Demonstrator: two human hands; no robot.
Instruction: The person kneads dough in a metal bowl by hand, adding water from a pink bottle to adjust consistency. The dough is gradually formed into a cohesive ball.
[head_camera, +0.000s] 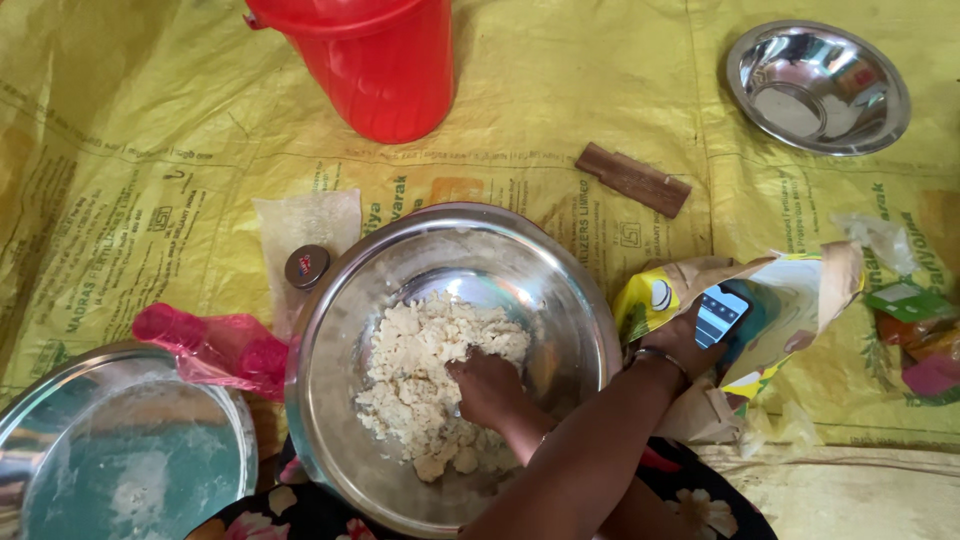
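Note:
A large steel bowl (322, 330) sits in front of me on a yellow woven sheet (120, 160), holding crumbly pale dough (420, 365). My right hand (487, 388) is curled into the dough at the bowl's middle. My left arm crosses over the right one, and my left hand (682, 342), with a bangle at the wrist, holds a phone (722, 312) with a lit screen. The phone rests against an opened yellow and green paper packet (800, 300) just right of the bowl.
A red bucket (380, 65) stands at the back. A small steel bowl (818, 85) is at the back right and a brown wooden piece (632, 178) lies near it. A pink bag (215, 348), small round lid (307, 265) and floury steel plate (120, 450) lie left.

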